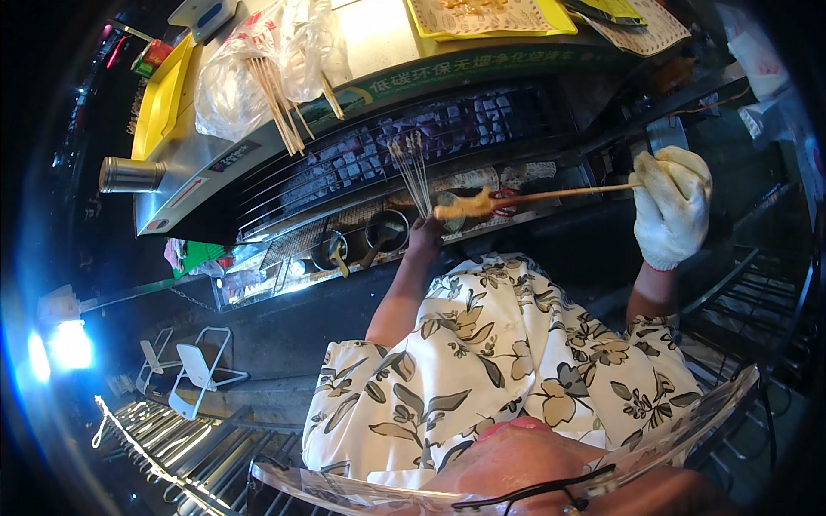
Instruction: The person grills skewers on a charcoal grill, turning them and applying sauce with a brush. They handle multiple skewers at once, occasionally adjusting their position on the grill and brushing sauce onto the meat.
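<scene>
My left hand (424,233), bare, grips several thin skewers (416,177) by their lower ends; their tips, bearing small bits of food, reach over the front of the charcoal grill (335,168). At the right, my right hand (671,203) wears a white knit glove and is closed on the end of a long-handled basting brush (568,193). The brush's orange-brown head (461,206) lies just right of my left hand, above the ledge in front of the grill. Glowing coals (477,122) show under the grate bars.
On the grill's upper shelf, a plastic bag (239,84) of wooden skewers and yellow trays (493,32) stand. A steel cup (132,175) is at the left corner. Pots (387,229) with utensils sit on the near ledge. White folding chairs (197,364) stand lower left, near metal racks (187,432).
</scene>
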`<act>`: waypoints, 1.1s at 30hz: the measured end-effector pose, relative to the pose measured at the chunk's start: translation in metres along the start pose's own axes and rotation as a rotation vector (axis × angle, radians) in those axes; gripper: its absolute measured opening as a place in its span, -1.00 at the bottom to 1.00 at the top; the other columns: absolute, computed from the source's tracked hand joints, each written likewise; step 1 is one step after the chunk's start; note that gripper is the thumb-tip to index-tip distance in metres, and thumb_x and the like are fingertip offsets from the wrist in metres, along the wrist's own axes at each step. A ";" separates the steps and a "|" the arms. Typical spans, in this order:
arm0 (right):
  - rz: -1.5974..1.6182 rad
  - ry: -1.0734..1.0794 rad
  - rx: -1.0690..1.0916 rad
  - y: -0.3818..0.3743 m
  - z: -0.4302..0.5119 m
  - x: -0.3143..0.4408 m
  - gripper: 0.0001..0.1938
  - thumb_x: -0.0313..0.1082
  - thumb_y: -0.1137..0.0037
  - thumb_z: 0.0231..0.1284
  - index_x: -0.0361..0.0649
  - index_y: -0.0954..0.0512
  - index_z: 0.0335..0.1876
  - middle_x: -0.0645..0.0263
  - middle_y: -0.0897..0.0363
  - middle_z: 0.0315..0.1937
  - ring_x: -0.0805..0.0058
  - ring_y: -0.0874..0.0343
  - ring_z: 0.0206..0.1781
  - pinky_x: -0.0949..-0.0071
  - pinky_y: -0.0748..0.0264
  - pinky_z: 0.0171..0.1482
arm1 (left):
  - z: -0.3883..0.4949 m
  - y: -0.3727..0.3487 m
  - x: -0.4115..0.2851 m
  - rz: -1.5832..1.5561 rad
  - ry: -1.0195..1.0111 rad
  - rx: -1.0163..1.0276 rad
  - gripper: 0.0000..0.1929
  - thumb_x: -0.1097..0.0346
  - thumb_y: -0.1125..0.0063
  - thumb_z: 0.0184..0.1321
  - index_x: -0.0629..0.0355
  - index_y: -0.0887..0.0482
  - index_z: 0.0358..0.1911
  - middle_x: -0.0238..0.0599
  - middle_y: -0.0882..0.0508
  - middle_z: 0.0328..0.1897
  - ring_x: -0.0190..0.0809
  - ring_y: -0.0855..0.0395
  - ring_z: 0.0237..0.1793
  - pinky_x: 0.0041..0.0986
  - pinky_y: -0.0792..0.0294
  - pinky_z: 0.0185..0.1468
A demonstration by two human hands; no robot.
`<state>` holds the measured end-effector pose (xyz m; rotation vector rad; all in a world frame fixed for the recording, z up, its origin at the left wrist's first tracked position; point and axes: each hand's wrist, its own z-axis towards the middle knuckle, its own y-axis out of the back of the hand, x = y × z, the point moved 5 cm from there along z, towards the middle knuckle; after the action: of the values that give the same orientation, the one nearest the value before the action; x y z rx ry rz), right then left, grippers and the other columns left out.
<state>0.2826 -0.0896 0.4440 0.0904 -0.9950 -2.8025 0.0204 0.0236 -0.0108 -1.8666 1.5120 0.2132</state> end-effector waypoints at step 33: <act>0.109 0.012 -0.311 0.035 -0.018 -0.015 -0.57 -0.28 -0.34 -0.10 -0.20 -0.44 -0.08 0.13 -0.46 -0.08 0.25 -0.51 0.00 0.22 -0.49 0.11 | 0.007 -0.004 -0.005 -0.032 0.002 0.001 -0.87 0.20 -0.02 0.29 0.03 -0.50 -0.20 -0.44 -0.55 -0.41 -0.50 -0.34 -0.62 -0.67 -0.10 -0.68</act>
<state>0.3042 -0.1244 0.4522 0.0127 -0.5337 -2.8117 0.0247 0.0326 -0.0118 -1.8892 1.4826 0.1965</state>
